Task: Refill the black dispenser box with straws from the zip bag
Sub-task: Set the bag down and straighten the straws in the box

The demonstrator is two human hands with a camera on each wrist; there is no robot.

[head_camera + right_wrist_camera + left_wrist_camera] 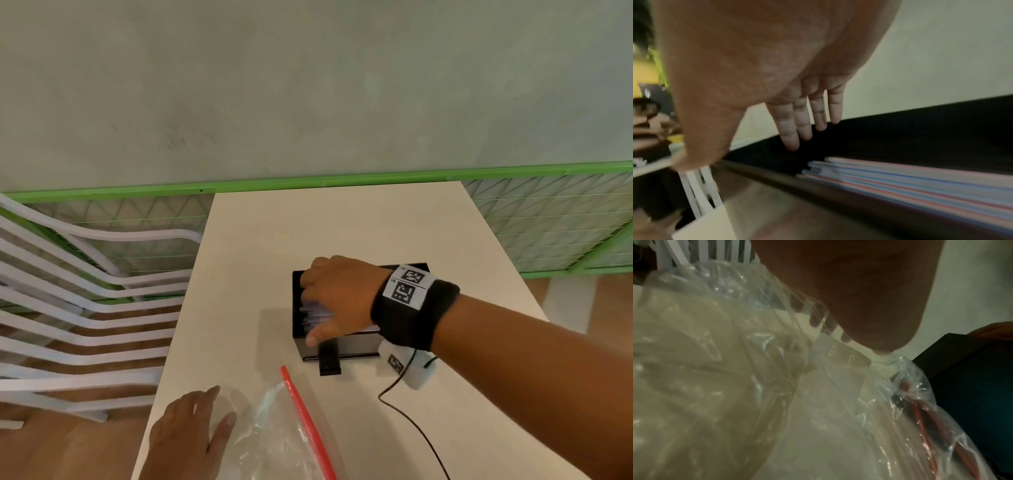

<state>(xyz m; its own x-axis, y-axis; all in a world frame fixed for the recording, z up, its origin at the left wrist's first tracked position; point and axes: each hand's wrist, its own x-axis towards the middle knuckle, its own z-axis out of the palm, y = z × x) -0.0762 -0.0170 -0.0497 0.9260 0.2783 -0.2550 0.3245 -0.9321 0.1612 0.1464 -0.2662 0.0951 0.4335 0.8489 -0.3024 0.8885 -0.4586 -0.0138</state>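
We see the black dispenser box (359,346) standing open on the white table (308,222), right of centre, with the straws (920,183) lying flat inside it in pink, blue and white. Our right hand (337,296) reaches over the box, fingers (803,120) straight and close together, pointing down at its far-left inner wall and gripping nothing. Near us, the clear zip bag (281,435) with its red seal lies crumpled on the table; our left hand (190,433) rests flat on it, fingers relaxed and slightly spread. A thin black cable (411,421) trails on the table near the box
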